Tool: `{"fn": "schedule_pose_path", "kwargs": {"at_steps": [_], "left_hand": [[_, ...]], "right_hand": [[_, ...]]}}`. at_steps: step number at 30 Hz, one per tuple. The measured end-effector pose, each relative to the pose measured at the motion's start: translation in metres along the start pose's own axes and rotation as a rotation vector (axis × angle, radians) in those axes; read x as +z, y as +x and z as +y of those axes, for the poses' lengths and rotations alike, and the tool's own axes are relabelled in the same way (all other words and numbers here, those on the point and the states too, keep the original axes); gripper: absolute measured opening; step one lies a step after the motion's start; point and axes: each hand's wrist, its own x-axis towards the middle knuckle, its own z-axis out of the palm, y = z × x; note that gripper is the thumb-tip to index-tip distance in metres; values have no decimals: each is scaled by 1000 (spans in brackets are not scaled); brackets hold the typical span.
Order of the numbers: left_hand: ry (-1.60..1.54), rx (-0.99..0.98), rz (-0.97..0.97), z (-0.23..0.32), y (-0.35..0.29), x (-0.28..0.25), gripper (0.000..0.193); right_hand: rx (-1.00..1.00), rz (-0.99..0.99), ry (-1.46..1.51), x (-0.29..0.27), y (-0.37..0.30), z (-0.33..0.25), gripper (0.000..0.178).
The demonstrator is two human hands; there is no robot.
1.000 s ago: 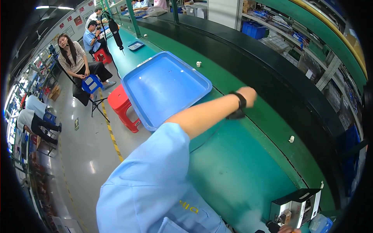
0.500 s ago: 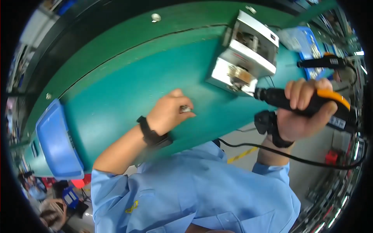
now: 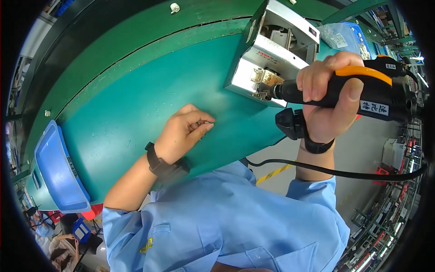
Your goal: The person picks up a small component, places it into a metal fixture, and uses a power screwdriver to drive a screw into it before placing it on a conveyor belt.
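Observation:
My right hand (image 3: pixel 328 93) grips a black electric screwdriver (image 3: pixel 294 90) with an orange lever, held almost level. Its tip meets the front outlet of a silver, box-shaped screw feeder (image 3: pixel 272 54); the exact contact point is too small to make out. Over the green mat, my left hand (image 3: pixel 183 131) is closed, with a small metallic part (image 3: pixel 201 122) pinched between thumb and fingers, mostly covered by them. Black bands are strapped round both wrists.
A shallow blue tray (image 3: pixel 61 170) lies at the left end of the green bench mat (image 3: pixel 131 118). Behind the feeder at right stands a blue bin (image 3: pixel 360 38) with a clear plastic bag (image 3: pixel 337 36). A second black screwdriver (image 3: pixel 385 65) hangs at right. A black cable (image 3: pixel 326 170) crosses below my right forearm.
My right hand has brought the screwdriver leftward, its tip now at the feeder's outlet. My left hand still pinches the small part and appears slightly further left, as the whole view has shifted.

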Motion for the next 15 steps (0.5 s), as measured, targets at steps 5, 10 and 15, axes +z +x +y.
{"fn": "schedule_pose_path", "kwargs": {"at_steps": [5,10,15], "left_hand": [[-19,21,-52,-2,0,-4,8],[-152,-54,-21,-5,-1,-1,8],[-97,-34,-41,-4,-1,-5,13]], "right_hand": [[99,-194,110,-4,19,5,42],[245,22,101,-3,33,13,42],[258,58,433,27,-8,11,45]]}}
